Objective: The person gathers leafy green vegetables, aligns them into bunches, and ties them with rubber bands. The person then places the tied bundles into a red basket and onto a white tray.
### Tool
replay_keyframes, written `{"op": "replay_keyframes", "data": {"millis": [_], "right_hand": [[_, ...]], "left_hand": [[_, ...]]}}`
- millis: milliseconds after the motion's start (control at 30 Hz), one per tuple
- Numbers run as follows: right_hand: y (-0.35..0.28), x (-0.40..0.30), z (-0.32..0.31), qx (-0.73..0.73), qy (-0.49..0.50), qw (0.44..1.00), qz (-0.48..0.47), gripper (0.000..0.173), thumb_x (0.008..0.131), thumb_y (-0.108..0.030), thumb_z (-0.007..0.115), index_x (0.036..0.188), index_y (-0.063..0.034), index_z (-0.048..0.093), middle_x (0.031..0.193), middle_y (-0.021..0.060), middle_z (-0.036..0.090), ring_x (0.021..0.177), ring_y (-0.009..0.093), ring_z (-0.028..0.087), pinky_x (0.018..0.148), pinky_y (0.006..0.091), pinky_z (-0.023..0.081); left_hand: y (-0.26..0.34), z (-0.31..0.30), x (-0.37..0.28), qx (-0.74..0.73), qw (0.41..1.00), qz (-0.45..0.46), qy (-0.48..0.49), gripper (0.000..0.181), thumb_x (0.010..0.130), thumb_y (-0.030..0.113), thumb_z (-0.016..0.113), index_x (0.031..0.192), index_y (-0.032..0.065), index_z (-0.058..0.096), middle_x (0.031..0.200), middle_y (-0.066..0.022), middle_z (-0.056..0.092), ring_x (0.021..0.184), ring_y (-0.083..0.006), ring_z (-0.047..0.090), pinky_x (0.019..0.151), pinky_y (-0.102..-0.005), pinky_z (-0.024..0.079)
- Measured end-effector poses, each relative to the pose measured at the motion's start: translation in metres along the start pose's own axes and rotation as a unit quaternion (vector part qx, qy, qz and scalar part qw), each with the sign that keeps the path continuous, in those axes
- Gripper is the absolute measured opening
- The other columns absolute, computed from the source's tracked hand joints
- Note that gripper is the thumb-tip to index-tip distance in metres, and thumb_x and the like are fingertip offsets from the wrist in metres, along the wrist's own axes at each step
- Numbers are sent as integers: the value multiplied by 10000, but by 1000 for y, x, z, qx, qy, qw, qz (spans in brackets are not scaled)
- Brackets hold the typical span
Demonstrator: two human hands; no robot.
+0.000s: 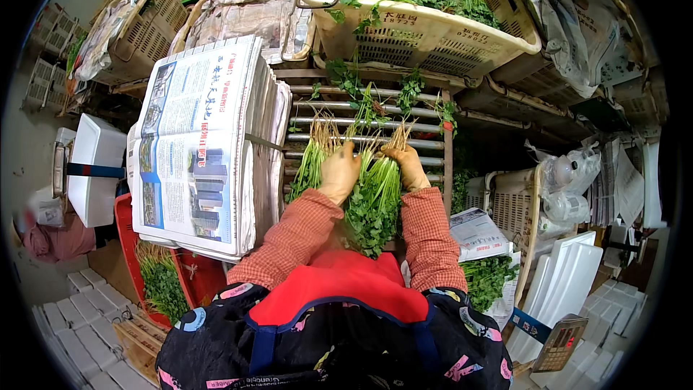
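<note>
Bunches of leafy green herbs with pale roots, like coriander, lie on a rack of metal bars (363, 105), roots pointing away from me. My right hand (409, 165) grips the root end of the larger bunch (376, 195), its thumb and fingers around the upper stems. Just left of it, my left hand (340, 170) is at the stems between that bunch and another bunch (307, 170); its fingers are curled, and what they hold is hidden. Loose sprigs (371, 108) hang over the bars beyond my hands.
A tall strapped stack of newspapers (189, 162) stands at left. Behind the rack is a cream plastic crate (427, 38) heaped with herbs. A red crate (203, 276) with herbs sits lower left. At right are newspaper-wrapped herbs (487, 279), white foam boards (563, 276) and a scale display (561, 342).
</note>
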State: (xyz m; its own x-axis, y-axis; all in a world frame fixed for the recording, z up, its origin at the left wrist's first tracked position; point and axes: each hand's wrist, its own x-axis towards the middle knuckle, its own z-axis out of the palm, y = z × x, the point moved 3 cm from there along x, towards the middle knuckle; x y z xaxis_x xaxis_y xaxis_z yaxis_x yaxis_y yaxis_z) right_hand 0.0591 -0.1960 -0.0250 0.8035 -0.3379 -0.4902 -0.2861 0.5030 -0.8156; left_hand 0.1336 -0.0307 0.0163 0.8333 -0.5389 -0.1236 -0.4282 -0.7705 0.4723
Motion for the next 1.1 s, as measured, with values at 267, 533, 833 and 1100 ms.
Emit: {"op": "replay_keyframes", "data": {"millis": [267, 533, 833, 1100], "right_hand": [[0, -32, -3, 85, 33, 995, -32, 172, 805, -89, 605, 937, 22, 603, 803, 87, 652, 700, 176, 621, 666, 283, 506], [-36, -63, -32, 30, 104, 993, -56, 158, 808, -124, 627, 892, 7, 597, 772, 80, 633, 629, 153, 593, 595, 272, 487], [-13, 11, 4, -290, 20, 957, -27, 248, 764, -153, 698, 915, 36, 648, 764, 86, 654, 636, 162, 585, 606, 301, 466], [-3, -2, -5, -102, -18, 995, 8, 262, 805, -164, 681, 990, 15, 636, 901, 63, 639, 790, 142, 577, 721, 282, 460]], "left_hand": [[0, 76, 15, 173, 981, 90, -14, 357, 799, 294, 669, 906, -20, 539, 687, -142, 638, 599, -257, 649, 530, -357, 522], [5, 34, 24, -55, 985, -30, -162, 469, 820, 283, 662, 1145, -28, 532, 991, -204, 652, 891, -330, 642, 814, -401, 503], [-14, 56, 22, -379, 896, -57, -225, 490, 809, 175, 713, 1180, -67, 507, 944, -82, 643, 686, -146, 623, 546, -256, 491], [-18, 56, 15, -464, 835, -124, -267, 448, 908, 206, 595, 1243, -50, 445, 735, -59, 577, 422, -102, 509, 396, -223, 412]]}}
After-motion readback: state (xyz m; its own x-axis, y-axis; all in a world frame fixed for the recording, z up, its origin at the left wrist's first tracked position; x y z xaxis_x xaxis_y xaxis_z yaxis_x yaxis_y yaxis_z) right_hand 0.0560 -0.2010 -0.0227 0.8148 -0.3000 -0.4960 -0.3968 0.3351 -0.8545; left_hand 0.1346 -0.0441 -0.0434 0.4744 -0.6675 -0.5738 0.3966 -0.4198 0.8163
